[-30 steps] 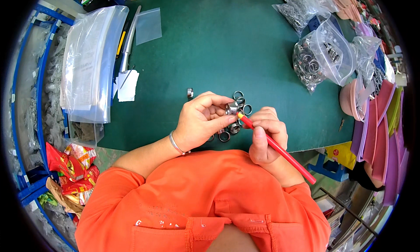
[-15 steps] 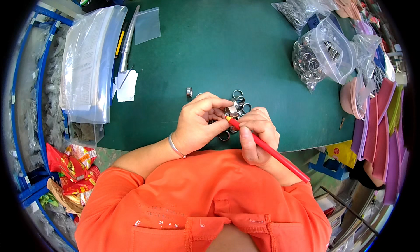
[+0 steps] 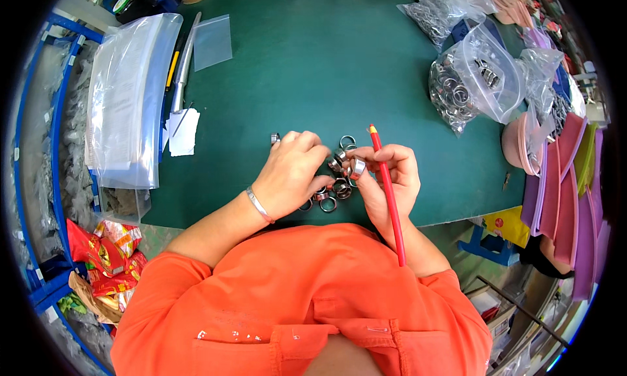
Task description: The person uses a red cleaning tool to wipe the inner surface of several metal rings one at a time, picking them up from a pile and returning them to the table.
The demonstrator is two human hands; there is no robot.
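Note:
My left hand [image 3: 290, 167] rests beside a loose pile of shiny metal rings [image 3: 342, 188], fingers bent and apart, their tips partly hidden; I see nothing held in it. My right hand [image 3: 395, 183] is closed on a long red pencil-like stick [image 3: 394, 226], which stands slanted with its yellow end away from me, and also grips a wide silver ring [image 3: 358, 169] between its fingers. A single ring [image 3: 275, 138] lies just beyond my left hand.
Clear sleeves of paper [image 3: 124, 95], a metal tapered rod [image 3: 182, 69] and white paper [image 3: 184, 134] lie left on the green table [image 3: 313, 62]. Bags of rings [image 3: 450, 92], a pink container [image 3: 516, 147] and pastel trays [image 3: 562, 193] crowd the right. A blue rack [image 3: 59, 115] stands far left.
The ring has passed from my left fingers to my right hand. The red stick has swung upright, away from the ring, and my left hand has dropped toward the pile.

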